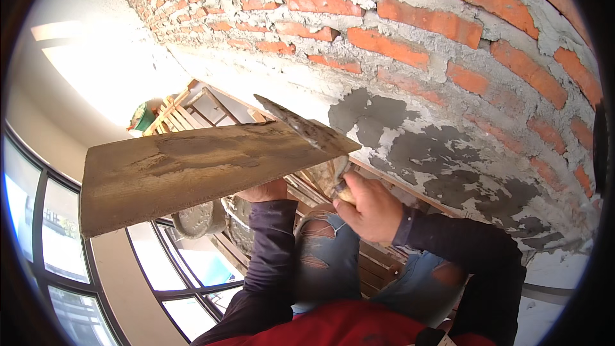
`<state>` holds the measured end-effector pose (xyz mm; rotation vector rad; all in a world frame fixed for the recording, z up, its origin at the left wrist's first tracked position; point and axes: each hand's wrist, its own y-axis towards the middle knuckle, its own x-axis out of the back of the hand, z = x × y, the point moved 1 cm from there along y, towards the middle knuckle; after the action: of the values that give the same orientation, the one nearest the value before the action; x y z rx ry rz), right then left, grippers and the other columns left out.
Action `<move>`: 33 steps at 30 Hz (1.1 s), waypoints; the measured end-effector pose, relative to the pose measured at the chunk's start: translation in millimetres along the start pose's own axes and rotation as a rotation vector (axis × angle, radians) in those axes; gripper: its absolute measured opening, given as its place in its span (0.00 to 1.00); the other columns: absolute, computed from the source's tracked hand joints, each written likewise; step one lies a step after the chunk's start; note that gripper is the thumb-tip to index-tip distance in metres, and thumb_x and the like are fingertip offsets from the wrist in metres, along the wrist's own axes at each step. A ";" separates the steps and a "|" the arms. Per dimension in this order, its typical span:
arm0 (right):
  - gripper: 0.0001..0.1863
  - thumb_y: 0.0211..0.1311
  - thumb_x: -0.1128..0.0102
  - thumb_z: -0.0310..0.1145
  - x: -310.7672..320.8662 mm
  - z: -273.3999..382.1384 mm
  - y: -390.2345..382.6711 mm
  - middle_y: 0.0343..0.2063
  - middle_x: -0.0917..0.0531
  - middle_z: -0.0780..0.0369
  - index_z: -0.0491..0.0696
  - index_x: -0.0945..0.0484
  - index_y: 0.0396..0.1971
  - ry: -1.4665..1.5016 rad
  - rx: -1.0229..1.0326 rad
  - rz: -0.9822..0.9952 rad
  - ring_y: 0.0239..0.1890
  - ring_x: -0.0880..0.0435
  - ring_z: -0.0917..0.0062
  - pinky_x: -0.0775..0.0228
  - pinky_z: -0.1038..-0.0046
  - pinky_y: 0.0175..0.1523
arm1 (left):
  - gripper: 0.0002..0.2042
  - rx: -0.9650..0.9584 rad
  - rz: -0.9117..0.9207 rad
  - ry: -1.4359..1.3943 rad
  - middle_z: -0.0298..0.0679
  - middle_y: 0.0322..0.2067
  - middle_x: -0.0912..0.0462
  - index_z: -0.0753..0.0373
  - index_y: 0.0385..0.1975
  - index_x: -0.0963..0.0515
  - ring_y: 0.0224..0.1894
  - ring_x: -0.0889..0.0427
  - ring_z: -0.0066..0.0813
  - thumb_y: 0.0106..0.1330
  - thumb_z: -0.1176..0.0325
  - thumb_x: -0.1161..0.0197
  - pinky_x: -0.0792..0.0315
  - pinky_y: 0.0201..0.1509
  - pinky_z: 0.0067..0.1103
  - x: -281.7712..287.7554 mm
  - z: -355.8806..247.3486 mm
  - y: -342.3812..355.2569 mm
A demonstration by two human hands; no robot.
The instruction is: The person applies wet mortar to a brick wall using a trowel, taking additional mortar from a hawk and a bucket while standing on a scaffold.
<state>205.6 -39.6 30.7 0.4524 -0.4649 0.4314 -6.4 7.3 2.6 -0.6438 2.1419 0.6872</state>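
Note:
A flat rectangular board (179, 173), coated with brownish mortar, spans the middle left of the head view. My left hand (264, 190) is beneath it, closed at its underside, with most fingers hidden. My right hand (368, 210) grips the wooden handle of a trowel (304, 130), whose mortar-smeared metal blade lies across the board's right end. Beyond the trowel, dark patches of wet mortar (442, 154) mark the lower part of the brick wall (429, 19).
I am over a wooden slatted platform (371, 272), with my knees below me. Behind the board are stacked wooden pieces (176, 110), a green bucket (141, 117) and a grey mortar container (200, 221). Black-framed windows (67, 227) line the left; a sunlit plastered wall (61, 70) rises upper left.

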 end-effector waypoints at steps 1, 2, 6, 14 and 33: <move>0.16 0.62 0.44 0.31 -18.6 13.7 5.7 0.23 0.22 0.44 0.34 0.35 0.40 -0.009 0.049 -0.024 0.30 0.21 0.46 0.31 0.51 0.36 | 0.30 -0.035 0.013 0.014 0.39 0.65 0.33 0.53 0.66 0.36 0.67 0.35 0.37 0.71 0.42 0.52 0.42 0.71 0.39 0.7 -14.1 7.4; 0.15 0.62 0.44 0.30 -29.2 20.8 9.4 0.23 0.22 0.44 0.34 0.35 0.39 -0.031 0.016 -0.014 0.29 0.20 0.47 0.31 0.52 0.36 | 0.28 -0.127 0.029 0.393 0.39 0.64 0.32 0.54 0.65 0.35 0.65 0.33 0.37 0.72 0.44 0.53 0.39 0.69 0.38 1.9 -19.3 11.9; 0.14 0.62 0.45 0.30 -34.4 28.3 7.2 0.24 0.22 0.43 0.35 0.37 0.38 -0.122 0.000 0.036 0.28 0.21 0.47 0.30 0.52 0.34 | 0.26 -0.356 0.164 0.962 0.39 0.62 0.30 0.55 0.64 0.34 0.63 0.31 0.37 0.72 0.46 0.52 0.36 0.67 0.38 -16.4 -26.1 30.3; 0.15 0.61 0.43 0.29 -26.5 25.8 -15.9 0.22 0.22 0.45 0.36 0.38 0.38 -0.103 0.031 0.038 0.27 0.20 0.46 0.30 0.51 0.32 | 0.24 -0.533 0.276 1.025 0.39 0.60 0.27 0.56 0.61 0.31 0.61 0.29 0.38 0.71 0.51 0.48 0.34 0.64 0.37 -24.6 -16.3 50.9; 0.21 0.76 0.60 0.47 17.7 38.1 32.2 0.19 0.27 0.64 0.43 0.28 0.38 0.960 -0.163 0.531 0.21 0.26 0.79 0.30 0.73 0.30 | 0.24 -0.279 0.210 -0.032 0.40 0.59 0.26 0.58 0.60 0.30 0.60 0.28 0.40 0.69 0.51 0.46 0.34 0.65 0.37 42.3 -61.3 51.5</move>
<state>191.8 -27.4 80.4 -0.0778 0.3308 1.0411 -95.1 -4.6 15.9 -0.5518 2.1214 1.1165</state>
